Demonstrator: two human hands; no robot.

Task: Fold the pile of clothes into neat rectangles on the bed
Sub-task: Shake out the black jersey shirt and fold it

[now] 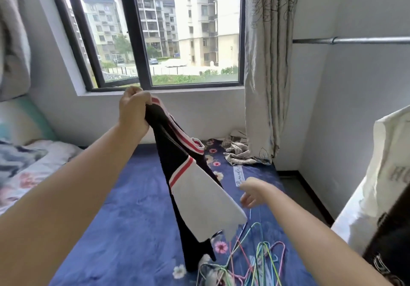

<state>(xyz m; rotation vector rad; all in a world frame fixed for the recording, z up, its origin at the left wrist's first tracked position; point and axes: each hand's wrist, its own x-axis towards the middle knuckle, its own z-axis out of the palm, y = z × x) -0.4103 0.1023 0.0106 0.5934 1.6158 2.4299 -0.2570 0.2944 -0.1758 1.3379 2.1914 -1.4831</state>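
Garment, black with white and red trim, hangs above the blue bed, gripped at its top by the raised left hand. Right hand reaches with loose fingers, holding nothing, above hangers.

Garment hanging over bed, hangers to its right, window behind

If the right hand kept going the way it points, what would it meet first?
Probably the garment's white sleeve, hanging just left of the open right hand; depth is unclear, so it might pass behind.
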